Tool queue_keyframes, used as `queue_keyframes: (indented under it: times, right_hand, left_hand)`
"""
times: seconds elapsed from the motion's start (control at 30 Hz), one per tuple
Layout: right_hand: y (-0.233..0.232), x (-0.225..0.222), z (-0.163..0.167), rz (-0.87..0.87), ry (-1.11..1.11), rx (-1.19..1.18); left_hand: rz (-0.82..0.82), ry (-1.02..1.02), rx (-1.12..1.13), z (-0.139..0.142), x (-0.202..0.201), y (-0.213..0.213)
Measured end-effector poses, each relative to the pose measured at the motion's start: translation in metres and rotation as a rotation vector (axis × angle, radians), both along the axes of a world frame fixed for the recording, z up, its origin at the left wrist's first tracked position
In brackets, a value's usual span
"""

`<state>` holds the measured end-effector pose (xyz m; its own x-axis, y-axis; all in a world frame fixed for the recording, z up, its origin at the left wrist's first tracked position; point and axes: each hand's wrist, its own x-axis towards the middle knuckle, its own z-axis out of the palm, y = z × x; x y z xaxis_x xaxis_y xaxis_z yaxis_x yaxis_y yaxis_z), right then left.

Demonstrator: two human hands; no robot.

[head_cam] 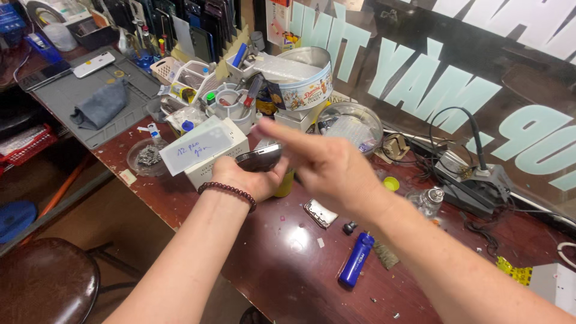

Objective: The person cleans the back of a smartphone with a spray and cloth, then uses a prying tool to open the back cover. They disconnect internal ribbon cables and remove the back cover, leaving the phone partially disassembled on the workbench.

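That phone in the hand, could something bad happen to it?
Maybe. The left hand holds the phone by its edge, above the dark red table, so it might slip and hit the metal plate below. The right hand is blurred and could bump the phone loose.

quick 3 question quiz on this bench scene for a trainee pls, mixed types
1. True or false: the left hand holds a dark phone.
2. Which lies nearest the blue lighter? A the grey cloth B the small black knob C the white phone
3. What is on the left wrist?

Key
1. True
2. B
3. A dark beaded bracelet
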<state>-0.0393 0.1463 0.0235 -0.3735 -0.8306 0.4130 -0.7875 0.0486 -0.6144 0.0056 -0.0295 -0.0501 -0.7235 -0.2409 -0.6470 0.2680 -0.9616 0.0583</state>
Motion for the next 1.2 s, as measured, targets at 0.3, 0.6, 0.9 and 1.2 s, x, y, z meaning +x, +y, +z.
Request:
queue_keyframes:
  times: [0.3,0.6,0.9,1.2]
  right_hand:
    - [0.002,0.003,-0.004,-0.022,0.038,0.052]
    - [0.035,-0.063,-0.032,-0.367,-0.455,-0.101]
    - [0.044,-0.051,-0.003,-0.271,-0.713,-0.164]
    - [0.031,-0.023,0.012,-0.16,-0.202,-0.093]
  left_hand:
    - [-0.046,0.161,0.009,-0.011,-0.002,-0.002]
    - [-0.32,0.712,-0.234,-0.002,0.044,0.01]
    - [-0.556,0.697,-0.501,0.024,0.061,0.042]
    - [-0.598,0.671,-0.505,0.014,0.06,0.045]
